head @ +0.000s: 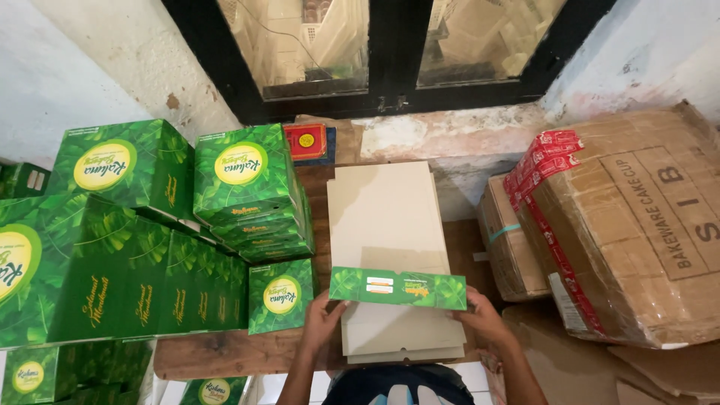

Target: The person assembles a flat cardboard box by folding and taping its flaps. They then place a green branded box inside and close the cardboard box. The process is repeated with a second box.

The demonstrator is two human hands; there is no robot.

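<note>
**Both hands fold a flap on a flat carton blank**

The left hand (322, 324) and the right hand (484, 319) each grip one end of a green leaf-printed flap (397, 288), which stands folded up from the top sheet of a stack of flat grey carton blanks (386, 217). The fingers of both hands are curled around the flap's ends, thumbs toward the person, so neither hand is open. The stack lies on a worn wooden desk (225, 352), running from the person's lap toward the window sill (450, 135).

To the left, assembled green boxes (240, 187) with yellow round emblems are piled in several tiers; one small box (281, 295) stands just beside the left hand. A small red box (305, 140) sits behind the pile, near the black window frame (390, 82). To the right, a large brown corrugated carton (637, 225) sealed with red tape leans over a smaller brown carton (514, 247), both well apart from the hands.
</note>
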